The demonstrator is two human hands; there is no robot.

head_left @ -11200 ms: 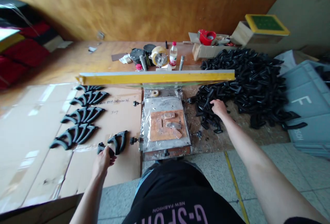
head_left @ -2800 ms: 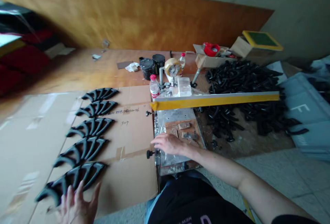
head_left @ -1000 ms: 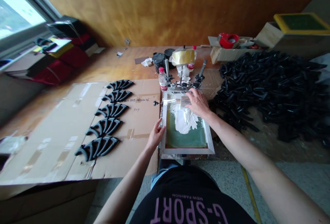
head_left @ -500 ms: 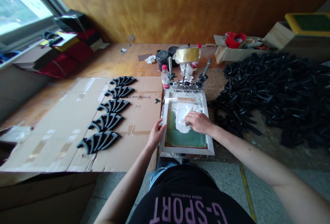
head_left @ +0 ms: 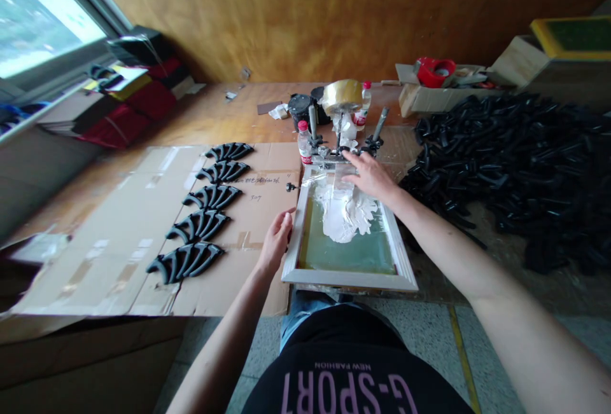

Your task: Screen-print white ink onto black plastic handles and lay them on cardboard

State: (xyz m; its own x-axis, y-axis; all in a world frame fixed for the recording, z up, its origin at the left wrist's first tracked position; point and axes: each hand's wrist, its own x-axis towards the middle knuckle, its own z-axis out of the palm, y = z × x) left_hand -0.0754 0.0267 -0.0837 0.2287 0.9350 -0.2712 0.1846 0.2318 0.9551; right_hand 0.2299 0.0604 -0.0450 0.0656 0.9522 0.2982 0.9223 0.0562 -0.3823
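A screen-printing frame (head_left: 351, 279) with a pale metal border and green mesh lies in front of me, its near end slightly raised. Thick white ink (head_left: 341, 217) is smeared over the mesh's upper half. My right hand (head_left: 370, 175) reaches over the far end, its fingers apart and the index stretched toward the hinge clamps (head_left: 346, 158). Below its fingertips, a translucent scraper-like piece (head_left: 338, 182) rests in the ink. Beside the frame's left edge is my left hand (head_left: 277, 236), its fingers curled with the thumb against them; what they hold, if anything, is hidden.
Several fanned rows of curved black plastic parts (head_left: 191, 261) lie on cardboard (head_left: 119, 236) at left. A large heap of black parts (head_left: 515, 179) fills the right. Behind the clamps stand a tape roll (head_left: 342, 97), bottles (head_left: 304, 140) and black tubs (head_left: 300, 109).
My right hand has moved away from me, off the white ink, and its fingers have spread. The frame's near end has risen. My left hand has shifted slightly left and curled.
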